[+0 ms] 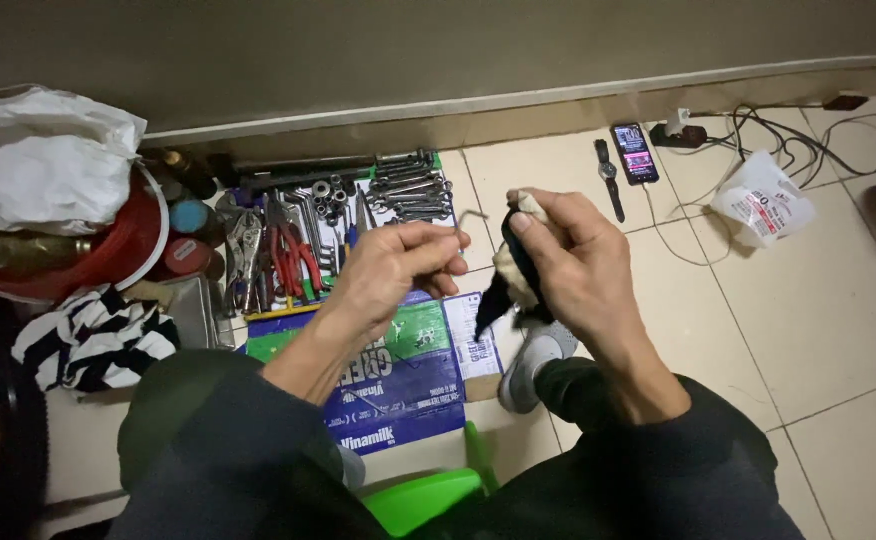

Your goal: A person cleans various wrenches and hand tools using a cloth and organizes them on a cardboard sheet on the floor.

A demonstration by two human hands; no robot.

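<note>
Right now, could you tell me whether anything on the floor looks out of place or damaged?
Nothing looks damaged or spilled. The steel wrenches and red-handled pliers lie in rows on flattened cardboard. The dirty rag in the right hand is blackened, and loose white cables trail across the tiles.

The floor (pixel 838 330) is of large pale cream tiles with thin dark joints. Along the far side runs a plain olive-grey wall (pixel 458 50), and a light skirting strip (pixel 558 98) sits at its foot. The light is dim and soft, with a slightly warm tone on the tiles.
</note>
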